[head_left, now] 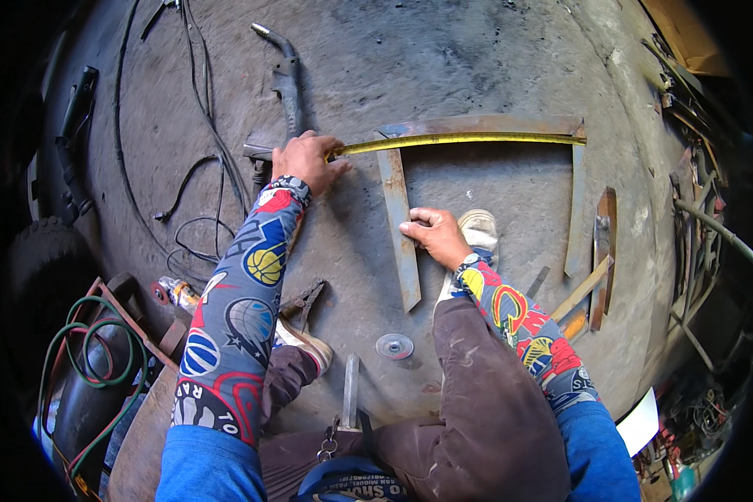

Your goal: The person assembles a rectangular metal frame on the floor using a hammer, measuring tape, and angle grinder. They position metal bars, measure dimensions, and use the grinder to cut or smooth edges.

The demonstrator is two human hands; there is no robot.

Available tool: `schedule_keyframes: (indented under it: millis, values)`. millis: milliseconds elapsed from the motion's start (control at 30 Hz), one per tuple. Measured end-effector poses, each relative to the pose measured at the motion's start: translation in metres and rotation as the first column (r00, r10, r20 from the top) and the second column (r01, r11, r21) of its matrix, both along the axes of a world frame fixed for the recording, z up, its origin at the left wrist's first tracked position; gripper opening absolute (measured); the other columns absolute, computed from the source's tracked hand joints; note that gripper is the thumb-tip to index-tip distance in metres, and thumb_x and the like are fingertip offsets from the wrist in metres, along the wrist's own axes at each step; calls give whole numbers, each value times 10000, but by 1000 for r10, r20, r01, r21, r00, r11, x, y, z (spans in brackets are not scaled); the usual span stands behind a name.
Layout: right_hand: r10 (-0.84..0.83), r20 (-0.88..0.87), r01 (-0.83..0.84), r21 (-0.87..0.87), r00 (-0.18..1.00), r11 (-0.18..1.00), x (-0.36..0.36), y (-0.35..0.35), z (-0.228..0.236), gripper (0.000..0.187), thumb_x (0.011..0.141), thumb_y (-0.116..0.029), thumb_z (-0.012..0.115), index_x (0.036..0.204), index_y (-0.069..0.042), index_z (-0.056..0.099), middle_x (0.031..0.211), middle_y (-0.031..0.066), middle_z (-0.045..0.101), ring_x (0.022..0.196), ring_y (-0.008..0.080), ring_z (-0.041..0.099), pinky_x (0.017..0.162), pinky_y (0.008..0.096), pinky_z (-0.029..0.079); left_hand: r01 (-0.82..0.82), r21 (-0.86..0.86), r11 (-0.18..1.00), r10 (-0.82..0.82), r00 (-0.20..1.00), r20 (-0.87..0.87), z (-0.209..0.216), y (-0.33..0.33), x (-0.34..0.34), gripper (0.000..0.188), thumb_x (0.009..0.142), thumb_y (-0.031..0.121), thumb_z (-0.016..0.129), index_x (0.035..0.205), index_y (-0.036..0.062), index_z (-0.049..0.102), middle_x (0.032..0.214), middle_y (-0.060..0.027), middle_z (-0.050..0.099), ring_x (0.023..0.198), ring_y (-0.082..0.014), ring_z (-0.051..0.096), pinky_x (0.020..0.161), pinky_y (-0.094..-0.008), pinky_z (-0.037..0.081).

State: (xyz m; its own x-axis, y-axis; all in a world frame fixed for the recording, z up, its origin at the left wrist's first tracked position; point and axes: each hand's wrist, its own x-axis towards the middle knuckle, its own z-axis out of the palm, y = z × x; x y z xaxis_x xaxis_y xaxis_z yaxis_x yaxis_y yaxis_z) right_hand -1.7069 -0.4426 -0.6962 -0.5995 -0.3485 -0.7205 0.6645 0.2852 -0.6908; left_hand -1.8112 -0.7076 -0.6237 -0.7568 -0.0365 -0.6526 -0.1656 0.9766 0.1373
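Observation:
A three-sided frame of rusty metal bars lies on the concrete floor, its crossbar (477, 125) at the far side and two legs toward me. My left hand (308, 163) is closed at the left end of a yellow tape measure (468, 138); the hand hides most of its case. The blade runs right along the crossbar, with its far end at the right corner. My right hand (439, 237) pinches the frame's left leg (399, 226) about midway down. The right leg (576, 209) lies untouched.
A welding gun (288, 88) lies beyond my left hand, with cables (205, 109) to its left. A clamp (305, 303), grinding disc (395, 345) and square metal bar (350, 389) are near my feet. Metal offcuts (602, 259) lie right; hoses (88, 381) hang left.

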Motion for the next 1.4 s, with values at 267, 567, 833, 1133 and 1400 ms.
schedule_keyframes:
  millis: [267,567,833,1133,1400]
  values:
    - [-6,-9,6,-27,1000,1000,0,0,-3,311,912,-207,762,1122,21,731,869,23,736,745,68,655,671,251,539,-12,2,1000,12,1000,9,-1,-1,1,415,890,456,755,1261,270,732,1167,-55,678,1170,-276,625,954,-499,426]
    - [50,-85,-44,69,995,997,4,-1,-15,283,929,-198,756,1095,30,732,905,9,711,756,65,628,681,238,526,-7,19,1000,7,1000,-14,-6,-4,4,399,889,444,747,1244,262,739,1160,-71,679,1162,-299,629,942,-502,443]
    - [15,-116,-5,85,993,996,4,1,-6,390,859,-284,782,1108,14,746,1024,153,768,929,238,740,836,329,560,24,59,998,-19,996,-87,-10,-4,10,397,887,371,763,1229,171,737,1062,-114,668,1015,-318,670,866,-451,521]
    - [38,-96,-35,34,995,999,1,2,-8,331,878,-283,758,1059,-5,754,902,130,767,823,189,734,758,317,550,-14,49,999,16,999,-37,-7,-1,15,405,881,414,766,1233,215,742,1093,-79,670,1133,-292,622,910,-479,430]
    - [31,15,-31,15,999,999,-1,0,-7,287,892,-243,765,1014,17,741,836,84,744,765,108,678,722,287,531,-17,43,999,18,999,-33,-2,0,15,402,888,422,751,1237,222,741,1095,-71,676,1135,-276,625,940,-486,420]
